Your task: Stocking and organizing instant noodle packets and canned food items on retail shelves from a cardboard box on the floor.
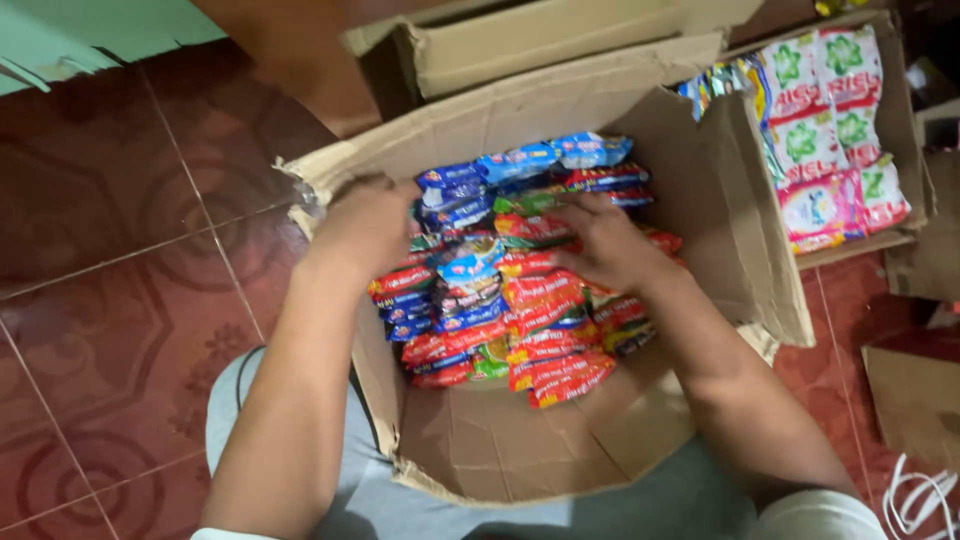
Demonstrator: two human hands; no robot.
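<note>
Left hand (365, 225) is curled over the torn edge of a floppy cardboard box (520, 440), gripping it. Right hand (605, 245) lies fingers-spread, flat on the crinkly red and blue snack packets (520, 300) stacked inside. Another box of glossy pink-and-green sachets (830, 130) sits beside, all on dark red patterned floor tiles (120, 300).

Dark red patterned floor tiles (120, 300) carry everything here. An open cardboard box (520, 440) sits on them, a second carton (905, 150) just beside it (flaps splayed), flat cardboard pieces (915, 400) and a white cord (915, 500) nearby.
</note>
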